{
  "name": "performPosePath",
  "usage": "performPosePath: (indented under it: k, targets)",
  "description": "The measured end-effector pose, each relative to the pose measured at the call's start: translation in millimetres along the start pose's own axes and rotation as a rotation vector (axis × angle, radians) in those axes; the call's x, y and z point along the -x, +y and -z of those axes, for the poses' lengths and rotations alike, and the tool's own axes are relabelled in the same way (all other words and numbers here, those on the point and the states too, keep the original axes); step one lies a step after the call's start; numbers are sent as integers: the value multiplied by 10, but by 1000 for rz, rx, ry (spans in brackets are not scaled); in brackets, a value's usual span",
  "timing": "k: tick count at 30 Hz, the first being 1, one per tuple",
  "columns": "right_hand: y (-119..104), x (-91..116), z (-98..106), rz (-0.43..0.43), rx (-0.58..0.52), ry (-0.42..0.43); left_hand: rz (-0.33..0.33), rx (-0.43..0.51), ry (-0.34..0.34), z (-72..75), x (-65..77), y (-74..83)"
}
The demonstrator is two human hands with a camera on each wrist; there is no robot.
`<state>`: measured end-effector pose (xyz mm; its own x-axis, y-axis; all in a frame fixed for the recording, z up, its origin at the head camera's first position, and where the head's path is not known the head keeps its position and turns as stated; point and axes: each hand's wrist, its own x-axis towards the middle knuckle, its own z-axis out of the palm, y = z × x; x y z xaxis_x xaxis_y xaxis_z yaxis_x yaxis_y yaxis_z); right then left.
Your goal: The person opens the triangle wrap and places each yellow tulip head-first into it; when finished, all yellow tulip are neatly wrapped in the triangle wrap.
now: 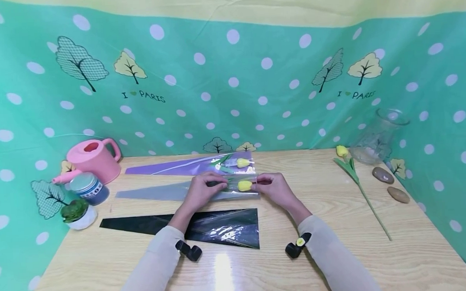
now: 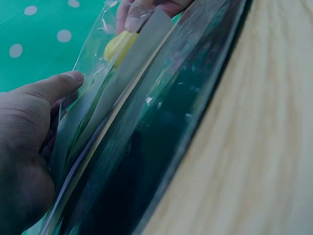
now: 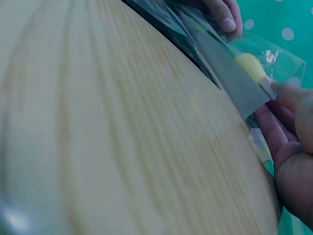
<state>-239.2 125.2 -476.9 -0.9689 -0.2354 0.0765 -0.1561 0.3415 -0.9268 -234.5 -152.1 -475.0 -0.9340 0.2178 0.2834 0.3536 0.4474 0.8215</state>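
Observation:
A yellow artificial tulip (image 1: 244, 186) lies inside a grey flower sleeve (image 1: 149, 194) with a clear front. My left hand (image 1: 203, 189) holds the sleeve beside the stem; in the left wrist view its thumb (image 2: 66, 85) is over the clear film, with the fingers partly hidden behind. At the wide end, my right hand (image 1: 273, 188) pinches the sleeve's edge close to the bloom (image 3: 251, 66). Behind it lies a purple sleeve (image 1: 179, 166) with another yellow tulip (image 1: 242, 163) in it. Nearer to me, under my left wrist, is a black sleeve (image 1: 229, 228).
At the left stand a pink watering can (image 1: 97, 162), a blue jar (image 1: 89, 188) and a small potted succulent (image 1: 79, 214). On the right are a loose yellow tulip (image 1: 361, 187), a clear glass vase (image 1: 373, 141) and two stones, one grey (image 1: 382, 175), one brown (image 1: 398, 194).

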Motion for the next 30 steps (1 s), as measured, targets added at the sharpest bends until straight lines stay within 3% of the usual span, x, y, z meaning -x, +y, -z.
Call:
performPosePath:
  k: [5, 9, 20, 24, 30]
  targets:
    - [-20, 85, 80, -18, 42, 28, 5, 10, 3, -16, -12, -2]
    - [-77, 274, 179, -22, 72, 51, 6, 4, 12, -9, -8, -7]
    - [-170, 767, 104, 26, -7, -96, 5, -18, 26, -26, -21, -39]
    - [-116, 863, 28, 94, 49, -134, 3, -22, 22, -33, -25, -41]
    - [-72, 944, -80, 185, 217, -153, -2, -30, 28, -14, -23, -48]
